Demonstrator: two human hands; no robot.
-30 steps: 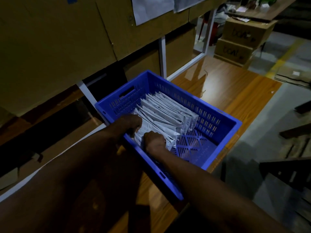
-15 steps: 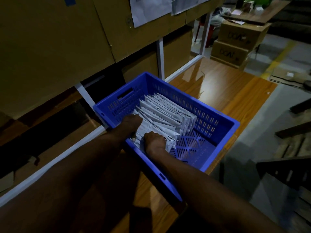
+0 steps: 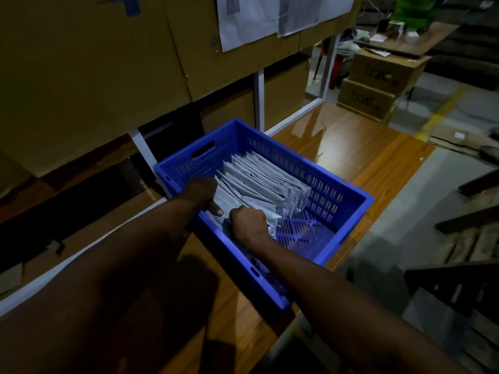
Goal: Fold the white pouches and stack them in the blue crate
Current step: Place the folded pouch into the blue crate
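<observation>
A blue slotted crate sits on a wooden table. A row of several folded white pouches leans on edge in its left half. Both my hands reach inside at the near end of the row. My left hand holds the left edge of the nearest pouch, thumb pointing down against it. My right hand is curled over the right part of that pouch, its fingertips hidden. The crate's right half shows bare perforated floor.
The wooden table runs to the right of the crate. Large cardboard cartons fill a white-framed rack right behind the crate, with papers taped on them. Stacked brown boxes stand at the far right. Grey floor lies past the table's edge.
Both hands stay at the near end of the pouch row. The left thumb has slid slightly lower along the front pouch; the view has shifted a little.
</observation>
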